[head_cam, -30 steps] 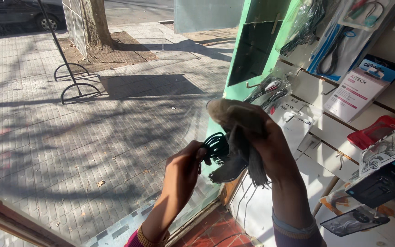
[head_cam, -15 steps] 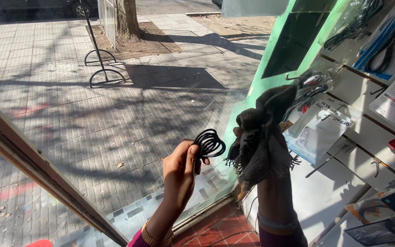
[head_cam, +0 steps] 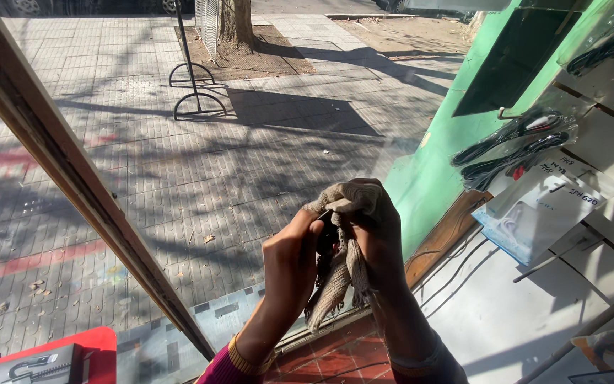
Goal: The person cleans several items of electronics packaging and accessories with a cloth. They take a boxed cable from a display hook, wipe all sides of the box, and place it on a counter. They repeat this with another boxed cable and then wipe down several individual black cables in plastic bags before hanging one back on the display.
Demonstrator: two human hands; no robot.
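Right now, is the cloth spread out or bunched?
Bunched: the beige cloth is wadded over the right hand, frayed end hanging, pressed against a black item in the left hand.

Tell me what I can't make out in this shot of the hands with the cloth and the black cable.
Head view:
- Black cable: mostly hidden between the left hand and the beige cloth; its coil shape can't be told.
- Right hand: fingers draped by the cloth.
- Bagged cables on the display wall: glare blurs their contents.
- Case at bottom left: cut off by the frame edge.

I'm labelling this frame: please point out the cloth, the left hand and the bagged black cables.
cloth (head_cam: 342, 274), head view, hanging part.
left hand (head_cam: 289, 267), head view, back.
bagged black cables (head_cam: 513, 146), head view, middle.
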